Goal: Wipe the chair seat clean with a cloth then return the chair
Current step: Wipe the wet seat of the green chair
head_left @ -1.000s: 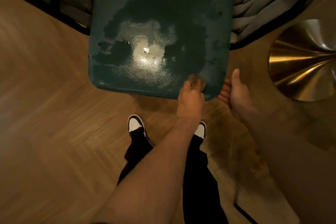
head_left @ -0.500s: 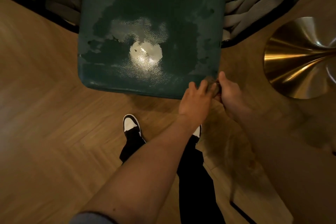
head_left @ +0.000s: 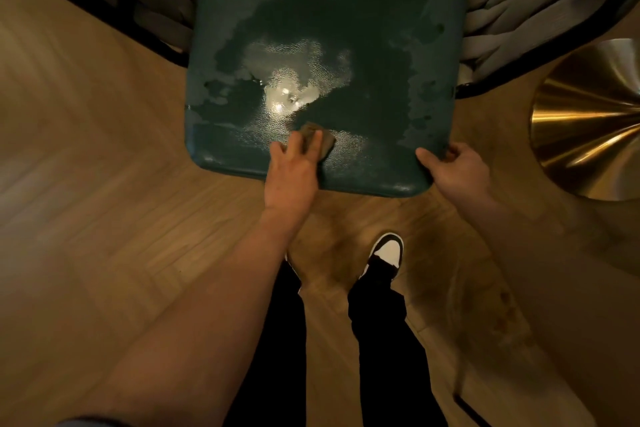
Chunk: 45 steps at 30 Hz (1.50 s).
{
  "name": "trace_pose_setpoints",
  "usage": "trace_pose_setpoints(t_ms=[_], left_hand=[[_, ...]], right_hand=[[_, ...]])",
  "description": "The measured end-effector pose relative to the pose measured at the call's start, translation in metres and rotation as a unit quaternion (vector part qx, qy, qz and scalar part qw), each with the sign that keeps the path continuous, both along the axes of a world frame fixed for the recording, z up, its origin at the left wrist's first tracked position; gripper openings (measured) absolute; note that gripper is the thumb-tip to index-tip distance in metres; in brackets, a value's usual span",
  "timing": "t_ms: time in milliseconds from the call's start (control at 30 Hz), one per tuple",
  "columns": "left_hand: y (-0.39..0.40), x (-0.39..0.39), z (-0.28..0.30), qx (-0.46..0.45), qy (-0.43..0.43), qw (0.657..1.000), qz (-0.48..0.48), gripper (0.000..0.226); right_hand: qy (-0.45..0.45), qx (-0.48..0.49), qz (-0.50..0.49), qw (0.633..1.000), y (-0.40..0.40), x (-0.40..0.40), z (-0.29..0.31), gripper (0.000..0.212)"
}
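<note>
Pressing a small cloth (head_left: pixel 317 142) onto the green chair seat (head_left: pixel 329 45), the left hand (head_left: pixel 292 172) keeps its fingers nearly straight; the right hand (head_left: pixel 457 172) curls round the seat's corner.

The cloth (head_left: pixel 317 144) lies mostly hidden under the left hand (head_left: pixel 292 172) — the seat's (head_left: pixel 363 45) far end is cropped.

A wooden floor (head_left: pixel 104 218) with angled planks fills most of the view. At the right edge stands a shiny gold flared base (head_left: pixel 588 121). A black-and-white shoe (head_left: pixel 386 253) and black trousers (head_left: pixel 391 357) show below. Thick grey woven bands (head_left: pixel 519 3) spread at the top corners.
</note>
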<state>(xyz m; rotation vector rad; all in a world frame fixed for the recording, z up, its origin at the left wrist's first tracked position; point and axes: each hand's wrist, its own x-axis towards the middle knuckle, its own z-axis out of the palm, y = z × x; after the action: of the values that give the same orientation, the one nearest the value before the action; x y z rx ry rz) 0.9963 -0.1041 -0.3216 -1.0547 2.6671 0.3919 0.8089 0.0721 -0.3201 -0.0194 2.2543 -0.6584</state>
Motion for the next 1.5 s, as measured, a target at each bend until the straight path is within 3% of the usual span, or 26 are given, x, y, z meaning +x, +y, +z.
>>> trace_pose_setpoints(t_ms=[300, 433, 567, 733, 867, 967, 1133, 1500], left_hand=[[-0.075, 0.065, -0.007, -0.062, 0.022, 0.994, 0.089, 0.059], [-0.116, 0.096, -0.014, -0.085, -0.012, 0.991, 0.103, 0.062], [-0.148, 0.114, -0.008, -0.104, 0.026, 0.984, 0.141, 0.056], [-0.158, 0.110, -0.014, -0.021, 0.094, 0.986, 0.137, 0.057], [-0.143, 0.094, -0.016, 0.013, 0.105, 0.981, 0.161, 0.059], [-0.121, 0.078, -0.011, 0.006, 0.100, 0.988, 0.117, 0.057], [-0.064, 0.034, -0.009, 0.040, 0.094, 0.991, 0.082, 0.057], [0.078, -0.082, 0.004, 0.105, 0.037, 0.994, -0.016, 0.060]], right_hand=[[0.022, 0.031, 0.018, 0.999, -0.009, 0.002, 0.005, 0.074], [0.032, 0.034, 0.008, 0.999, -0.010, 0.003, 0.004, 0.074], [0.037, 0.035, 0.005, 0.999, -0.010, 0.005, 0.003, 0.075], [0.030, 0.030, 0.010, 0.999, -0.011, 0.005, 0.005, 0.073], [-0.016, 0.005, -0.046, 0.999, -0.009, 0.003, 0.011, 0.077], [-0.049, -0.025, -0.097, 0.994, 0.002, -0.005, 0.003, 0.091], [-0.089, -0.075, -0.160, 0.980, -0.002, -0.004, 0.017, 0.071], [-0.152, -0.139, -0.193, 0.959, 0.009, -0.013, 0.007, 0.080]])
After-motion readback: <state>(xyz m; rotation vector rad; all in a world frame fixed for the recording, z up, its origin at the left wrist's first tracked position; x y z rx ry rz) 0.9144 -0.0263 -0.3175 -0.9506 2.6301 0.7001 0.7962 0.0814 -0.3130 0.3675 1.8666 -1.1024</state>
